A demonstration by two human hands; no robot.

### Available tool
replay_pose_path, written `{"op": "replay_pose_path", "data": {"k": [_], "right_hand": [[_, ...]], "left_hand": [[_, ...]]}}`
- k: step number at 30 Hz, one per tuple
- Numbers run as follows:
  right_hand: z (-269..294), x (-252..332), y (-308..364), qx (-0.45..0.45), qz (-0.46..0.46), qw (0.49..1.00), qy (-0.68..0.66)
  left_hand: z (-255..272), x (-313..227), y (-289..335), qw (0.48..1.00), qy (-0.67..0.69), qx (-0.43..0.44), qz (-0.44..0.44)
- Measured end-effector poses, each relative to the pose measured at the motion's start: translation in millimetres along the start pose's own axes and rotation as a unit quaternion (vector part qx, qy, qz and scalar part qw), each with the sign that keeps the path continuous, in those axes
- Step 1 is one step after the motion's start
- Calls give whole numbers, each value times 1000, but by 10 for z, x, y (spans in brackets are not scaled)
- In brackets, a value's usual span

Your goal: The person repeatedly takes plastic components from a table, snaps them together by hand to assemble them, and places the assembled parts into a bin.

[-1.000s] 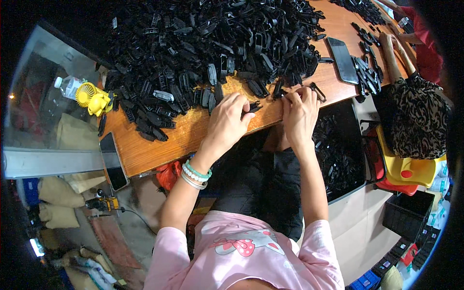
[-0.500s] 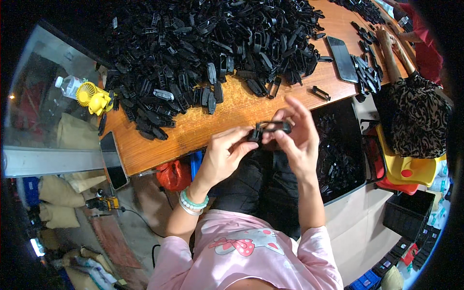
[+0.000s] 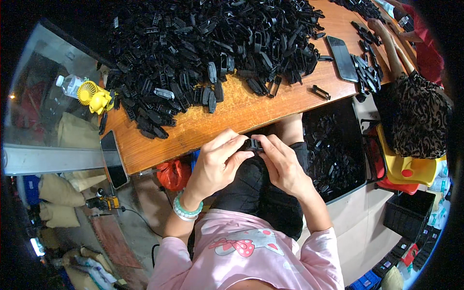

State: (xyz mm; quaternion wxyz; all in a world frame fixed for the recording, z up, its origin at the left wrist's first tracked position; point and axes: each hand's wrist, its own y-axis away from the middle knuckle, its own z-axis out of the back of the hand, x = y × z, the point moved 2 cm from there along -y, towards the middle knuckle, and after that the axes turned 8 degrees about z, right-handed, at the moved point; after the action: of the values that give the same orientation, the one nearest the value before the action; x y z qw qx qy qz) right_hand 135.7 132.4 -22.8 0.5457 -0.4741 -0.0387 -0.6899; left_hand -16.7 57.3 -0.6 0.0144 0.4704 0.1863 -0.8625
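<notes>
Between my two hands, over my lap and just off the table's front edge, is a small black plastic part (image 3: 251,144). My left hand (image 3: 216,162) pinches its left end with thumb and fingers. On its right end my right hand (image 3: 281,165) closes in the same way. The fingertips nearly meet and cover much of the part, so its exact kind cannot be made out. A large heap of similar black plastic parts (image 3: 193,58) lies across the table beyond my hands. One loose narrow black frame (image 3: 321,92) rests apart near the table's edge.
On the wooden table (image 3: 232,113) lie a dark phone-like slab (image 3: 341,59) and, at its left corner, a phone (image 3: 114,159). A yellow fan (image 3: 92,96) stands beside a bottle (image 3: 69,86). Right of my lap sits a black bin (image 3: 333,159) of parts. A co-worker's arm (image 3: 390,48) reaches in.
My right hand has turned inward and come down to meet my left hand at the black part. Both hands now sit closer together and slightly lower. The co-worker's hand has shifted.
</notes>
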Motion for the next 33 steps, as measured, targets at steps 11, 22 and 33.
{"op": "replay_pose_path", "data": {"k": [11, 22, 33], "right_hand": [[-75, -87, 42, 39, -5, 999, -1], [-180, -88, 31, -130, -101, 976, -140], [-186, -157, 58, -181, -133, 921, -319]], "left_hand": [[-40, 94, 32, 999, -18, 12, 35], [-172, 282, 152, 936, 283, 12, 210], [-197, 393, 197, 844, 484, 101, 209]]}}
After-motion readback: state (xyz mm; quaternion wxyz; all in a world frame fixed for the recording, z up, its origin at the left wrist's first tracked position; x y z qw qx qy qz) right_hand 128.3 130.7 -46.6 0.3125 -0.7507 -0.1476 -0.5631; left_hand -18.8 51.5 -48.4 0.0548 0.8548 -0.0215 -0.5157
